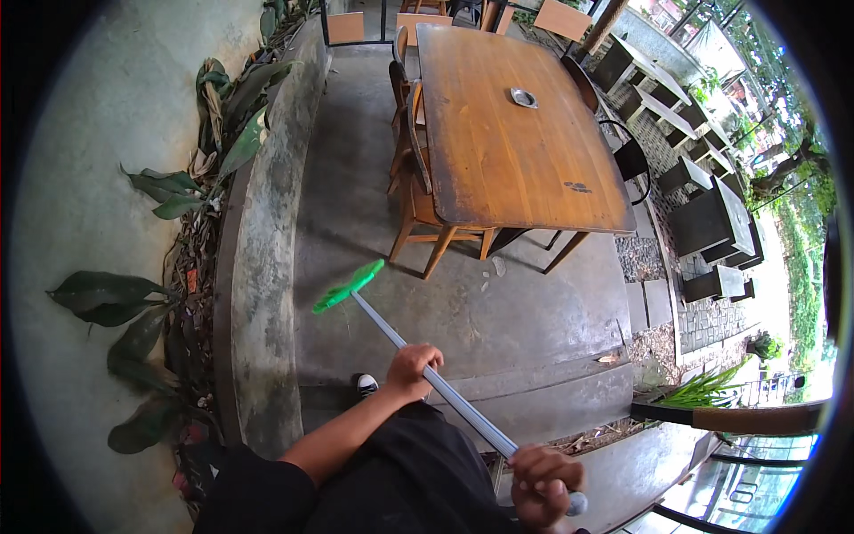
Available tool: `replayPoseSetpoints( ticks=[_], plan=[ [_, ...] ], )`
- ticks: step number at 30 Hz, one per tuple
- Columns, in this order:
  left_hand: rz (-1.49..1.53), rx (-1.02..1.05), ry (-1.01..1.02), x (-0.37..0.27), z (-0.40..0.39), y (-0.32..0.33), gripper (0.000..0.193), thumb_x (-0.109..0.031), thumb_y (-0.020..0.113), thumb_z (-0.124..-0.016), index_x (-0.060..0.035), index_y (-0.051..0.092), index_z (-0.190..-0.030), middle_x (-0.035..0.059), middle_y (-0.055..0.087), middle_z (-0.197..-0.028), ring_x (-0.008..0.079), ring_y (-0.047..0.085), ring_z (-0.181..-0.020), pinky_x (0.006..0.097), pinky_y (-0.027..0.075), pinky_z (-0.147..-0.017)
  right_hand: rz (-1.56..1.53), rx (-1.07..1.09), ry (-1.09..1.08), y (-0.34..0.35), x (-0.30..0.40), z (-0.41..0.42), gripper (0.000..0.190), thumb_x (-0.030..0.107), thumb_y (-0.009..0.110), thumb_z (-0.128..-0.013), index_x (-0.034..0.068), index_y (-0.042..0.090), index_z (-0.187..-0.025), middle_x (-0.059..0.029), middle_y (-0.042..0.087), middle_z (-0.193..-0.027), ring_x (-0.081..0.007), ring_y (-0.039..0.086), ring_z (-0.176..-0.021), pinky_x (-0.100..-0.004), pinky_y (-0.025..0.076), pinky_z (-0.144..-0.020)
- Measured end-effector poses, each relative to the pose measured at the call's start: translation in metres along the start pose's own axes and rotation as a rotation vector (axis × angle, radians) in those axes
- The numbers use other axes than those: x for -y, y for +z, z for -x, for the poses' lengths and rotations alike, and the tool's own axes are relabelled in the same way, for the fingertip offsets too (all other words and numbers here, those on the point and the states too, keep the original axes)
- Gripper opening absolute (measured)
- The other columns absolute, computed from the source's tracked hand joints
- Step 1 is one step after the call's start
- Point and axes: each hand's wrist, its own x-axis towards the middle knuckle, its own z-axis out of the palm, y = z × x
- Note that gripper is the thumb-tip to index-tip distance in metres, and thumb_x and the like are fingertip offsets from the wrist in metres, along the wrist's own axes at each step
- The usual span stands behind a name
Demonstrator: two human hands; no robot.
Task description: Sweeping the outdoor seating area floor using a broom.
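A broom with a grey handle point(467, 408) and a green head point(348, 287) slants across the view from lower right to upper left. My left hand point(415, 370) is closed round the middle of the handle. Near the handle's rounded end, my right hand point(547, 484) grips it too. The green head is over the grey concrete floor point(427, 314), left of the table's near legs; whether its bristles touch the floor I cannot tell. Small pale marks or scraps point(498, 267) show on the floor near the table.
Ahead stands a wooden table point(520, 153) with a metal ashtray point(524, 98) on it and wooden chairs point(417, 200) along its left side. A low concrete ledge point(267, 267) with plants and dry leaves runs at left. A floor step point(547, 394) crosses near my feet.
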Motion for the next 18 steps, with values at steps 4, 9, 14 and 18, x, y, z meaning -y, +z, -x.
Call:
replayPoseSetpoints(
  ticks=[4,9,14,18],
  plan=[
    [0.006,0.061,0.021,0.050,-0.015,0.000,0.011,-0.001,0.056,-0.070,-0.0087,0.052,-0.075,0.0100,0.055,-0.069,0.0324,0.058,-0.066,0.0417,0.044,-0.057,0.095,-0.098,0.088,0.015,-0.044,0.014,0.019,0.017,0.046,-0.088,0.008,0.038,-0.073,-0.0073,0.046,-0.056,-0.0177,0.042,-0.046,-0.0374,0.044,-0.059],
    [0.149,0.207,0.086,0.055,0.013,0.041,0.016,-0.005,0.060,-0.066,-0.0086,0.049,-0.077,0.0101,0.056,-0.067,0.0318,0.058,-0.065,0.0405,0.045,-0.055,0.190,-0.180,0.142,0.014,-0.030,0.024,0.017,0.015,0.043,-0.087,0.008,0.037,-0.072,-0.0057,0.042,-0.055,-0.0147,0.041,-0.046,-0.0353,0.044,-0.059],
    [0.199,0.232,0.073,-0.007,0.014,0.040,0.017,-0.008,0.060,-0.068,-0.0093,0.048,-0.079,0.0075,0.056,-0.067,0.0303,0.059,-0.066,0.0401,0.044,-0.057,0.169,-0.059,0.052,-0.003,0.021,0.013,0.021,0.016,0.047,-0.090,0.007,0.038,-0.074,-0.0073,0.043,-0.055,-0.0169,0.040,-0.044,-0.0361,0.042,-0.051],
    [0.211,0.129,0.033,-0.030,0.009,0.009,0.020,-0.007,0.061,-0.067,-0.0103,0.047,-0.082,0.0050,0.055,-0.065,0.0284,0.059,-0.065,0.0392,0.042,-0.059,0.074,0.009,0.261,0.003,0.057,-0.002,0.027,0.025,0.056,-0.086,0.010,0.041,-0.070,-0.0071,0.046,-0.066,-0.0241,0.045,-0.065,-0.0437,0.043,-0.071]
  ],
)
